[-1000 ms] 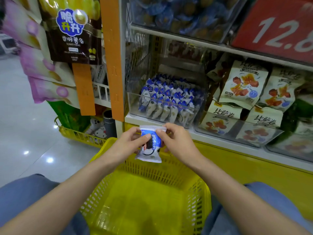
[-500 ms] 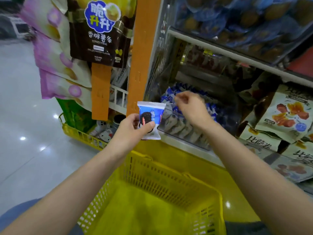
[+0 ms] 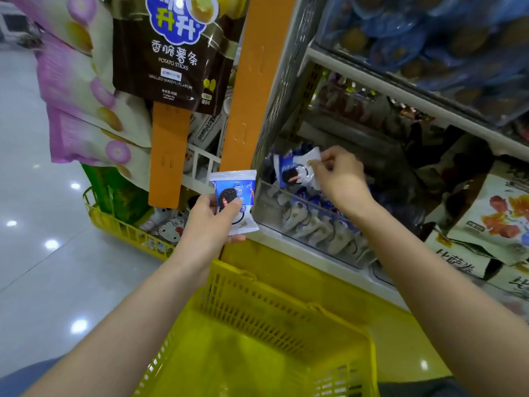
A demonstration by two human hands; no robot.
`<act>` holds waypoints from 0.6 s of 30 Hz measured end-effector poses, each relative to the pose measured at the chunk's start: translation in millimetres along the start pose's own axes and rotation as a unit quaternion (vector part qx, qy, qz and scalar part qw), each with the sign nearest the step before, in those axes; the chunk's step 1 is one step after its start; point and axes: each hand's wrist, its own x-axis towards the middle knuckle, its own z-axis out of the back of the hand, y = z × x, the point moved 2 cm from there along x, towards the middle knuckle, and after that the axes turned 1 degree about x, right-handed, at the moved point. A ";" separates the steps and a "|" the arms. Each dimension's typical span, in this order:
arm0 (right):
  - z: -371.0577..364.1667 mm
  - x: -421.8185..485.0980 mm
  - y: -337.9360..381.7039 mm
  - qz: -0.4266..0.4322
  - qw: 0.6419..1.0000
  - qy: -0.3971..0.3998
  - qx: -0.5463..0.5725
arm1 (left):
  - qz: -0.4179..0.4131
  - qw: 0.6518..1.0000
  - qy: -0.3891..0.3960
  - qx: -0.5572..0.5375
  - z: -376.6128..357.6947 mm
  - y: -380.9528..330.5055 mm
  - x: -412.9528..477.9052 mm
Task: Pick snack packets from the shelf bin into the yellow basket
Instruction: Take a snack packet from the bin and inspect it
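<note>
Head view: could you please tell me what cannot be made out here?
All head view.
- Yellow basket: near end cut off by the bottom edge.
- Lifted packet: print blurred, right hand covers one edge.
- Front packet: left hand covers part of its print.
- Clear bin: back rows hidden behind the right hand.

brown hanging bag [image 3: 174,53] reads "POTATO STICKS", "GRILLED WAGYU FLAVOR"

At frame centre the bin [image 3: 297,222] opens upward beneath a low shelf [image 3: 386,96], an orange strip [image 3: 254,81] flanking its left; the basket [image 3: 257,293] below stands open-topped.
</note>
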 end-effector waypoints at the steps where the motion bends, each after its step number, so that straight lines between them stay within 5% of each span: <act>1: 9.0 -9.6 1.2 0.012 0.998 -0.025 0.054 | 0.013 1.000 0.000 -0.003 -1.3 0.3 -1.3; 4: 26.5 -40.7 0.4 0.015 0.980 0.024 0.195 | 0.072 0.996 0.009 -0.047 -6.7 0.6 -9.5; 9: 22.9 -90.9 -5.5 0.054 0.953 0.232 0.186 | 0.117 0.976 0.174 -0.050 -26.4 -1.1 -34.4; 14: 18.0 -112.8 -5.9 0.065 0.958 0.221 0.170 | 0.076 0.964 0.246 0.064 -40.8 3.2 -61.0; 18: 22.6 -116.3 -9.3 -0.028 0.974 0.110 0.197 | 0.033 0.968 0.228 0.101 -36.2 0.9 -59.2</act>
